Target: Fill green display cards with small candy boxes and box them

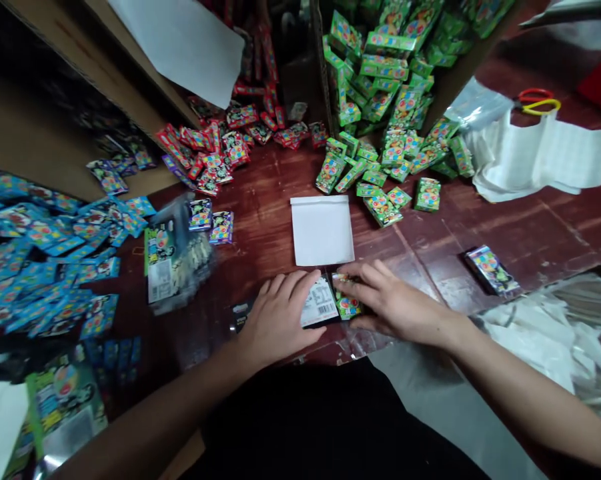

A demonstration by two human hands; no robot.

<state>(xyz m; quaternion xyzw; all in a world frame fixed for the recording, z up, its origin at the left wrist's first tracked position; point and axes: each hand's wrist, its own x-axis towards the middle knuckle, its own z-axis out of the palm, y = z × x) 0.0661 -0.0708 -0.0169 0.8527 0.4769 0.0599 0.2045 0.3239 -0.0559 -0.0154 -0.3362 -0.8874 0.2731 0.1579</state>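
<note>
My left hand [279,319] lies flat on a dark packet with a white barcode label [320,301] near the front edge of the dark red table [505,233]. My right hand [385,303] presses a small green packet [349,306] against that packet's right side. A clear plastic sleeve [365,343] seems to lie under both. Just beyond my fingers sits a white square card [322,230].
Green packets [385,133] spill from a carton at the back right, red ones [220,143] at the back middle, blue ones [45,247] at the left. A stack of printed cards in plastic [173,257], a lone packet [490,269], white label sheets [535,157] and scissors [537,101] lie around.
</note>
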